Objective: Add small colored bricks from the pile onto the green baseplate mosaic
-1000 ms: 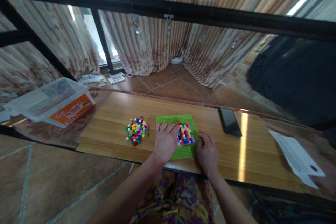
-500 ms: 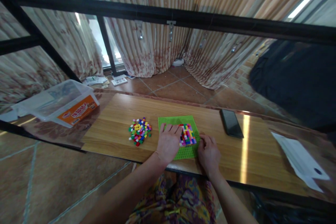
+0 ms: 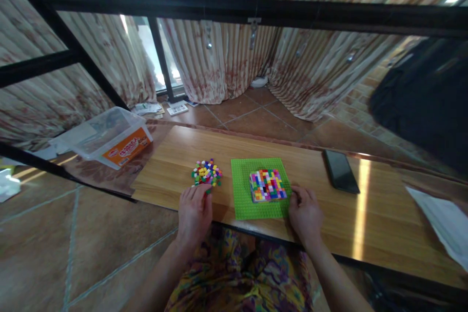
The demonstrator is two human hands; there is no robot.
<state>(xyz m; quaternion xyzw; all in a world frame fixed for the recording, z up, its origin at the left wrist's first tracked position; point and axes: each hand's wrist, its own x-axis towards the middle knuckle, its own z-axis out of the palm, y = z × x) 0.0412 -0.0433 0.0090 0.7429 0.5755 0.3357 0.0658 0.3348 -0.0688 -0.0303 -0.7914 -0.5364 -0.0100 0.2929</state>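
- Fingertips of the left hand (image 3: 194, 210) reach into the near edge of the pile of loose bricks (image 3: 206, 173), touching a green piece there; whether they actually pinch it cannot be told from this view.
- Curled loosely, the right hand (image 3: 305, 210) rests on the tabletop with its fingers against the right edge of the green baseplate (image 3: 241, 195); it holds nothing that can be seen.
- On that baseplate sits a square block of multicoloured bricks (image 3: 267, 185), toward the plate's right half, just beside the right hand's fingertips.
- The baseplate lies flat near the front edge of the wooden table (image 3: 365, 224), between the two hands, and the loose pile is just to its left.
- Farther right on the table lies a black phone (image 3: 341, 170), face up, well apart from the plate.
- A white sheet of paper (image 3: 444, 219) lies at the table's far right.
- Off the table's left end stands a clear plastic box (image 3: 109, 137) with an orange label.
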